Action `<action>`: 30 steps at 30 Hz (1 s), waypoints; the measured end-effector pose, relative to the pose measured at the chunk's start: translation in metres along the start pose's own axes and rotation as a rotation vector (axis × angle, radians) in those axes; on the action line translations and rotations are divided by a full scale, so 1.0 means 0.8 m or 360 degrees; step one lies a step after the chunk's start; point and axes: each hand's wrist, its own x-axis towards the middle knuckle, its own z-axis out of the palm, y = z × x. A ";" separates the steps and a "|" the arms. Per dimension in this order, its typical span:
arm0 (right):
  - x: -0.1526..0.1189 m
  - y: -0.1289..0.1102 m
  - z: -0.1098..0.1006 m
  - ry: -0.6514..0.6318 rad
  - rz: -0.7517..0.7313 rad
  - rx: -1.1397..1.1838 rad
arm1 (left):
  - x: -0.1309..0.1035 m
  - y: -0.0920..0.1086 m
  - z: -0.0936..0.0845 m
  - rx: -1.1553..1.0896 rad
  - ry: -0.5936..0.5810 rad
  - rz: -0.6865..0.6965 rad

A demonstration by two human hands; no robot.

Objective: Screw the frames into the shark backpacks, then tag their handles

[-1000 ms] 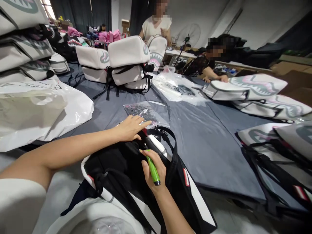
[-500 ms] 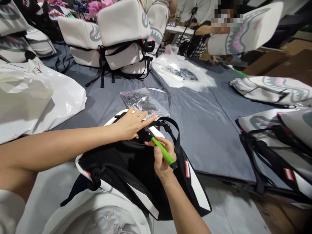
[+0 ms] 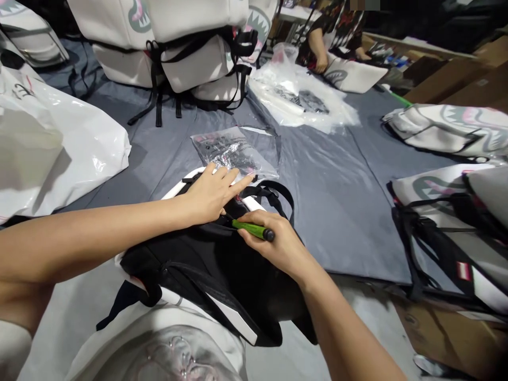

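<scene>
And here's the right hand (image 3: 273, 238), closed around the green-handled tool (image 3: 253, 229), its long axis lying nearly level with a slight drop to the right; the black butt points right, towards the palm, and the other end runs left into the black backpack (image 3: 226, 275), where the tip is hidden. Over on the left, the left hand (image 3: 210, 196) is open, palm down, fingers fanned across the backpack's upper edge, just beside the tool's left end. So the tool sits in the lower middle of the frame's upper half-to-centre, one hand gripping it, the other close by. The backpack shows its broad black side, with a black strap loop (image 3: 291, 198) just above the right hand. Writing? No lettering I can read on the tool. Just above the fingers there's a clear pouch (image 3: 238, 153) on the grey-covered bench (image 3: 345, 196), its print too small to read. Left of frame, a white plastic bag (image 3: 91, 148) carries dark marks, illegible. Top left to centre, stacked pale backpacks (image 3: 190, 61); top right, a person's hand (image 3: 320, 62) by a pale bag (image 3: 353, 74). At right, more shark-mouth backpacks (image 3: 440, 185), one strap wearing a red-and-white label (image 3: 463, 271), unreadable.
</scene>
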 end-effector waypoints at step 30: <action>0.009 -0.009 -0.002 -0.0194 0.0058 -0.0151 | 0.007 -0.009 0.006 -0.0072 -0.0055 0.0036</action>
